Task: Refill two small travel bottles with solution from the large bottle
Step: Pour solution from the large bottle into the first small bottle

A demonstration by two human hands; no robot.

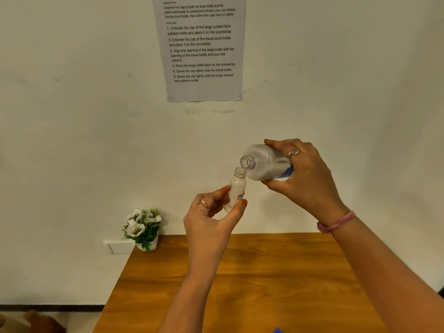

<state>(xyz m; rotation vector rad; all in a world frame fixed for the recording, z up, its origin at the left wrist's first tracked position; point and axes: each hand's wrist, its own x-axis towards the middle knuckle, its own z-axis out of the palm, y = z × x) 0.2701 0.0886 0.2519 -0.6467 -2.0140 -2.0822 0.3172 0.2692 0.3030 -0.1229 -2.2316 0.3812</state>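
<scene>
My left hand [213,212] holds a small clear travel bottle [236,186] upright in the air above the wooden table [240,280]; the bottle is uncapped and carries a small red label. My right hand [305,176] grips the large clear bottle [262,162], tipped on its side with its open mouth directly over the small bottle's neck. The large bottle has a blue label under my palm. Its mouth nearly touches the travel bottle's rim. I cannot tell whether liquid is flowing. No caps are in sight, nor is a second travel bottle.
A small white pot of white artificial flowers [144,227] stands at the table's back left corner against the wall. A printed instruction sheet [201,49] hangs on the wall above. A small blue object [277,330] shows at the bottom edge.
</scene>
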